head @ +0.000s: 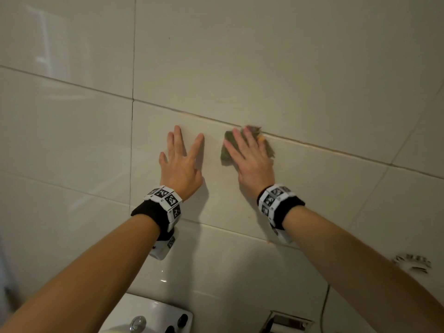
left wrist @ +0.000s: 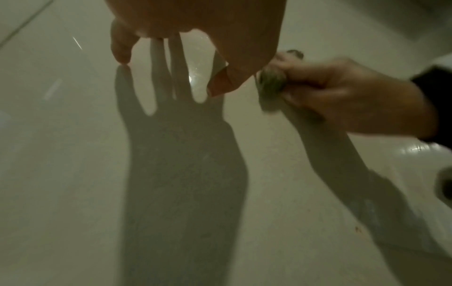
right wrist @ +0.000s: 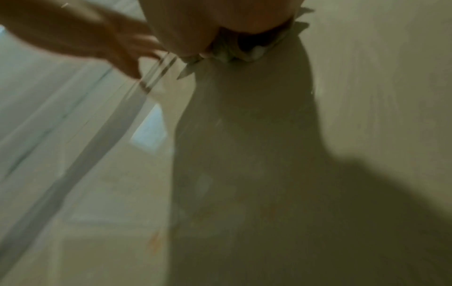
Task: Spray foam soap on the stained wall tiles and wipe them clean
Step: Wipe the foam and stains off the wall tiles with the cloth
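Wall tiles (head: 264,68): large glossy cream tiles fill the head view; bare tile spreads wide above and to both sides of the hands, with a slanting grout line (head: 312,143) running just above them.
Fixtures: a white ceramic fixture with a chrome button (head: 138,322) sits low on the left, well below the hands; a metal holder (head: 286,322) sits low on the right.
Left hand (head: 180,164): flat on the tile, fingers (head: 178,138) straight and spread, holding nothing.
Right hand (head: 252,159): beside the left, apart from it; fingers (head: 249,140) extended over the cloth, pressing it to the tile.
Cloth (head: 227,147): crumpled greenish rag under the right palm, its top edge touching the grout line.
Stain (head: 262,139): small orange mark just beside the cloth.
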Demonstrator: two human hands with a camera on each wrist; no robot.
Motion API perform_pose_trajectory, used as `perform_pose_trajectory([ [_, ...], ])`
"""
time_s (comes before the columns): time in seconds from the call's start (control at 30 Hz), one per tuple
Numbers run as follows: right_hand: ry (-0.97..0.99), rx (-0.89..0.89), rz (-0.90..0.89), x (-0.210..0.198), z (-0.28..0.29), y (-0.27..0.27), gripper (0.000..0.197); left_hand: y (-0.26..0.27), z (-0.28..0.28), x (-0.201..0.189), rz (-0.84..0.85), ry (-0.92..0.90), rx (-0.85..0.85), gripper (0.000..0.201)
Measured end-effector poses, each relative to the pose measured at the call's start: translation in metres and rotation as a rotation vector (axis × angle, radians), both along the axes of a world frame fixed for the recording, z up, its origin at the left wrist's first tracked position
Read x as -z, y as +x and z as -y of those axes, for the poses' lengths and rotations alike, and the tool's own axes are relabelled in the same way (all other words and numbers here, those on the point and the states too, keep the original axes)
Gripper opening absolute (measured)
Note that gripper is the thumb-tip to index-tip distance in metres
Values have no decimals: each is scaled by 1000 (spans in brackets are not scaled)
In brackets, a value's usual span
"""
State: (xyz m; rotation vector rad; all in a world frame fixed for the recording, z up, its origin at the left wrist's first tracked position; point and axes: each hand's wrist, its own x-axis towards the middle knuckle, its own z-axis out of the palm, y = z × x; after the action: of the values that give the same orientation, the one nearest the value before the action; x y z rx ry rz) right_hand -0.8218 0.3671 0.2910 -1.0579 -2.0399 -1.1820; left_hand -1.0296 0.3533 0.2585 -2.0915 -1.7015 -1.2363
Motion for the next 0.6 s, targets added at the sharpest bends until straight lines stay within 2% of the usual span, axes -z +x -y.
perform_pose_trajectory([
  [0.1, -79, -19, 220, 51, 4, 12, 84, -8, 2, 3, -28, -19, 20, 85],
  [0.2, -101, -28, 341, 51, 8, 31, 80, -19, 2, 1, -69, -22, 6, 84],
  [0.3, -32, 1, 224, 3, 4, 24, 78, -25, -1, -7, -66, -6, -7, 86],
  [0.47, 76, 5, -67, -74, -9, -28, 75, -28, -7, -25, -28, 23, -23, 81],
  [0.53, 102, -22, -115, -78, -14, -45, 74, -31, -8, -29, 6, 20, -39, 79],
  [0.6, 89, -48, -76, -60, -18, -53, 76, -32, -8, -28, 47, 6, -46, 78],
])
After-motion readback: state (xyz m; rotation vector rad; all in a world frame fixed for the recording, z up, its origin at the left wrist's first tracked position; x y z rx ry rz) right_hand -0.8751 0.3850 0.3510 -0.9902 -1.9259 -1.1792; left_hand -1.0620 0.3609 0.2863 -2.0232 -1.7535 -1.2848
